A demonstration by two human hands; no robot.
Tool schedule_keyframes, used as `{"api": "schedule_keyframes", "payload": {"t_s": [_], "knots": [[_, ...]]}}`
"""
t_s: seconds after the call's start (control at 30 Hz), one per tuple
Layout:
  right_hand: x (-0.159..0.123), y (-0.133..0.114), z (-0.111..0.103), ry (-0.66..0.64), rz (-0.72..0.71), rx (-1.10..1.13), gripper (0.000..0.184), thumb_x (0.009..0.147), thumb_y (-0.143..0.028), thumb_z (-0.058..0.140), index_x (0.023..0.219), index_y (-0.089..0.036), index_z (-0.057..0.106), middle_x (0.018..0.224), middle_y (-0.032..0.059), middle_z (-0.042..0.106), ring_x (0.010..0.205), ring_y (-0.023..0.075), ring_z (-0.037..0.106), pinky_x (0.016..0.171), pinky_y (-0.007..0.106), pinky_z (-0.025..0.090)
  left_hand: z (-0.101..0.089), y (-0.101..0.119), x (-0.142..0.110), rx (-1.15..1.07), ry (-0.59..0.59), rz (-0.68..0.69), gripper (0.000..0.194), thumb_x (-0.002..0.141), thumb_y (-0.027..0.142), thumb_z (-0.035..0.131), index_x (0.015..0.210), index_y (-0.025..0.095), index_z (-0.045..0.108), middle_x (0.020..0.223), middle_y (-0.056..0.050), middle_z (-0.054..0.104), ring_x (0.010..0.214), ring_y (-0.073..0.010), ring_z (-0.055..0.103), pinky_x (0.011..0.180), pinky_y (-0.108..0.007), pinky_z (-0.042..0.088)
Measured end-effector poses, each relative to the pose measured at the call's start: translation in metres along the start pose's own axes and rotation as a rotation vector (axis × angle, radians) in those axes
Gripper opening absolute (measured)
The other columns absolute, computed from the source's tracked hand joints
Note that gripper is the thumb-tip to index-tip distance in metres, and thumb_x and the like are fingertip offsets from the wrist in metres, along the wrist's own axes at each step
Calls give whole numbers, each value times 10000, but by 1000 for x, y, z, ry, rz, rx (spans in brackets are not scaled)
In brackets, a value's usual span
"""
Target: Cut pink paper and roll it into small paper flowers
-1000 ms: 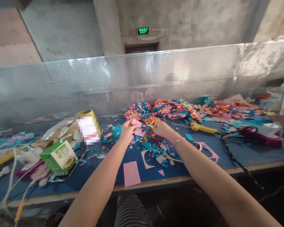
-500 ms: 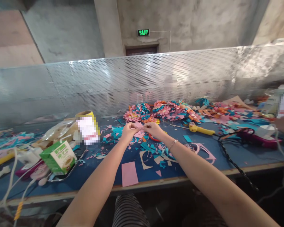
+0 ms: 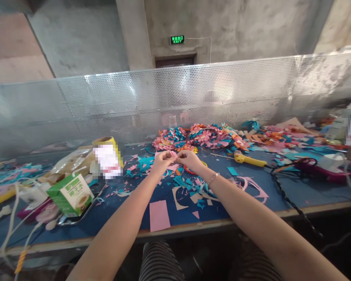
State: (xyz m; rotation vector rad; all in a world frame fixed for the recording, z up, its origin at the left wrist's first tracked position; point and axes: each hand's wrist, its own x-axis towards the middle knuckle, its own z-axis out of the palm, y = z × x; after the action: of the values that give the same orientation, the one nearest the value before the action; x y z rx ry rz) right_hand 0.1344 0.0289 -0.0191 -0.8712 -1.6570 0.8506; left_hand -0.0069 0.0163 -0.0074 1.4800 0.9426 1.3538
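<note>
My left hand (image 3: pixel 162 160) and my right hand (image 3: pixel 188 159) meet over the middle of the table, fingertips almost touching. Between them they pinch a small pink felt-like piece (image 3: pixel 173 154), partly hidden by the fingers. Just behind the hands lies a heap of pink, blue and orange flower-shaped pieces (image 3: pixel 201 136). Blue scraps (image 3: pixel 183 182) are strewn below my hands. Nearer the front edge, a flat pink rectangle (image 3: pixel 160 215) rests beside a cream sheet with a curved cut-out (image 3: pixel 178 200).
On the right, a yellow-handled tool (image 3: pixel 250 159) with a thin metal rod lies with its black cord (image 3: pixel 286 199) running off the front edge. A green drink carton (image 3: pixel 71 195) and a tape roll (image 3: pixel 107 141) stand left. A perforated metal screen (image 3: pixel 152 101) borders the back.
The pink piece between my fingertips now looks folded or bunched smaller and sits slightly higher. My left fingers have turned a little upward; my right hand has barely moved.
</note>
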Motion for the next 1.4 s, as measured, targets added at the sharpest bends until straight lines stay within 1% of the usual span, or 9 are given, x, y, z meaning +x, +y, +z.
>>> {"api": "schedule_keyframes", "payload": {"t_s": [0.13,0.3,0.5,0.67,0.77,0.93,1.1,1.3,1.4], "knots": [[1,3,0,-3,-10,83,314,567,-416,660,608,-163,478,540,-41,476,488,77,448,480,215,386,0,2,0,-60,21,-5,184,566,248,663,717,156,612,669,2,623,612,-113,575,636,-262,488],[2,8,1,-28,34,204,269,593,-378,633,700,-164,511,625,-20,544,551,96,516,544,243,452,-2,4,-1,-94,-6,-39,231,541,154,639,772,148,646,734,-31,666,637,-124,593,644,-259,485],[1,6,2,-32,43,262,202,592,-285,611,723,-168,510,634,-23,559,579,103,539,537,230,464,-3,2,0,-133,-21,-36,228,532,151,656,759,138,661,726,-38,668,604,-111,587,612,-243,477],[-2,-1,1,5,99,356,173,569,-208,576,730,-180,519,635,-39,547,569,90,533,554,226,478,-2,6,0,-212,83,-145,129,522,86,633,642,133,638,586,-16,622,529,-108,572,604,-273,498],[-3,-5,0,43,147,417,151,565,-184,558,715,-174,539,651,-28,550,579,88,532,571,233,487,-4,7,0,-272,69,-196,157,525,46,595,647,134,638,575,-13,617,539,-106,581,629,-274,508],[-5,-10,-1,54,172,487,41,597,-166,526,627,-152,550,677,7,573,634,104,562,634,257,499,-6,6,2,-279,86,-149,171,531,38,511,586,126,647,615,-23,635,574,-111,595,687,-287,513],[-4,-8,-3,56,168,450,120,637,-266,580,686,-156,577,667,3,573,641,108,569,657,273,514,-3,9,1,-188,95,-88,199,527,44,473,554,124,654,556,-17,611,573,-116,581,710,-301,508],[1,1,-2,88,126,358,240,556,-272,689,744,-162,589,654,-20,583,628,102,570,670,282,517,-3,7,2,-119,108,-62,69,552,123,598,601,129,646,598,-20,623,560,-119,583,678,-310,507],[3,3,-1,103,120,369,214,540,-259,699,696,-157,594,674,-5,604,640,115,581,678,289,519,-4,6,2,-81,94,-56,177,523,125,665,698,132,638,610,-20,624,543,-125,591,652,-314,507]]}}
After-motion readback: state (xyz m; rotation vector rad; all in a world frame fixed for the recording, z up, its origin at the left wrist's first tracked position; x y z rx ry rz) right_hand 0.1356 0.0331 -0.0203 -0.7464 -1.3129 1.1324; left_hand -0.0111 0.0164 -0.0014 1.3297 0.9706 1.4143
